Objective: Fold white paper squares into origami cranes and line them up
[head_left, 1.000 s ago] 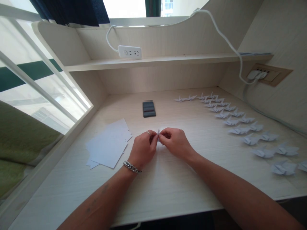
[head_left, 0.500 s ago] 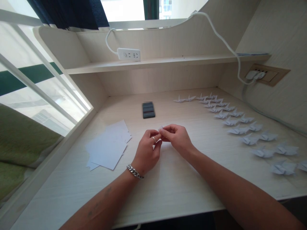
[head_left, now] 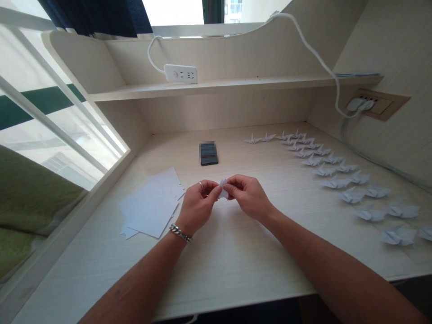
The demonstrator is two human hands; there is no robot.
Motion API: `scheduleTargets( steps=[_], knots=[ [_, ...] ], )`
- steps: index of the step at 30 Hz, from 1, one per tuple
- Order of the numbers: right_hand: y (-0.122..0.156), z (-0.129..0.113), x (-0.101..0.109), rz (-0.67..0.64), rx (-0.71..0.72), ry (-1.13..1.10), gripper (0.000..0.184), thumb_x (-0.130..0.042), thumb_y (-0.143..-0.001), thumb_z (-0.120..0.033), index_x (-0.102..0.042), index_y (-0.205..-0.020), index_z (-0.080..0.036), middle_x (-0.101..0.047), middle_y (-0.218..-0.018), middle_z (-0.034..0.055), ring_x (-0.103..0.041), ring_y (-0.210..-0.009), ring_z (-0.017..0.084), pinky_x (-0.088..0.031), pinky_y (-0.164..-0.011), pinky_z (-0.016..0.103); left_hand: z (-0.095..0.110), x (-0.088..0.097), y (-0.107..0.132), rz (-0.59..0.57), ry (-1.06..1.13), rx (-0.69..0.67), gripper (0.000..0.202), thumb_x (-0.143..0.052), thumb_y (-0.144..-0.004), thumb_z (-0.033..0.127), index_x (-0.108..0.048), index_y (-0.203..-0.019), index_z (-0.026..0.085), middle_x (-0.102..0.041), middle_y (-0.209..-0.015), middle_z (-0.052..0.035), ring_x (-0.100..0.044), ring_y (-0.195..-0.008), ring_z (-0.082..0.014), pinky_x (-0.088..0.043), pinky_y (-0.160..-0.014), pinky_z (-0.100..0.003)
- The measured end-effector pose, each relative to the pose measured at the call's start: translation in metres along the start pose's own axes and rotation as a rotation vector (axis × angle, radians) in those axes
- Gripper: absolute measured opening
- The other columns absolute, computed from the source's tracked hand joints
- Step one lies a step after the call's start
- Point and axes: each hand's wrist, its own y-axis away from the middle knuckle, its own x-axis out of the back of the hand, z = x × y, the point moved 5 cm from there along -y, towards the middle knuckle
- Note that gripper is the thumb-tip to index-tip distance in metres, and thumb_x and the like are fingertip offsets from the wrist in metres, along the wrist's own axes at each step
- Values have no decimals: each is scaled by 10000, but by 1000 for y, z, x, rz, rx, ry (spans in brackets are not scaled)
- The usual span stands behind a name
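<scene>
My left hand (head_left: 197,206) and my right hand (head_left: 248,195) meet over the middle of the pale wooden desk (head_left: 236,252). Both pinch a small folded piece of white paper (head_left: 223,188) between fingertips; most of it is hidden by the fingers. The left wrist wears a chain bracelet and one finger a ring. A loose stack of white paper sheets (head_left: 150,204) lies just left of my left hand.
Several folded paper cranes (head_left: 332,171) lie in two rows curving along the desk's right side. A dark small box (head_left: 208,154) sits behind my hands. A power strip (head_left: 180,73) rests on the shelf; its cable runs to a wall socket (head_left: 366,105). A window frame borders the left.
Both hands stayed together on the small paper, shifting slightly up and back; the left hand turned over, its fingers now curled toward the paper from the left.
</scene>
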Motion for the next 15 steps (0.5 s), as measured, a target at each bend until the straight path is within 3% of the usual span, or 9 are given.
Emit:
scheduleTargets(
  steps=[5, 11, 15],
  knots=[
    [-1, 8, -9, -76, -148, -177, 245, -739, -687, -335, -656, -813, -142, -666, -719, 29, -614, -645, 141, -525, -643, 292, -4, 0, -1, 40, 66, 56, 247, -664, -775, 363, -634, -788, 118, -650, -701, -35, -594, -645, -137, -489, -630, -270],
    [2, 4, -5, -108, -140, 36, 121, -680, -721, -260, -666, -740, -141, -657, -659, 32, -582, -565, 127, -471, -555, 261, -5, -5, 1, -43, 236, 125, 258, -713, -729, 349, -649, -817, 115, -660, -719, -45, -597, -657, -147, -504, -672, -308],
    [5, -2, -4, -97, -101, 149, 123, -669, -739, -278, -676, -740, -155, -633, -619, 17, -567, -564, 130, -437, -519, 247, -4, -2, 0, -27, 220, 121, 273, -735, -714, 364, -652, -766, 110, -657, -688, -50, -602, -658, -152, -502, -678, -310]
  ],
)
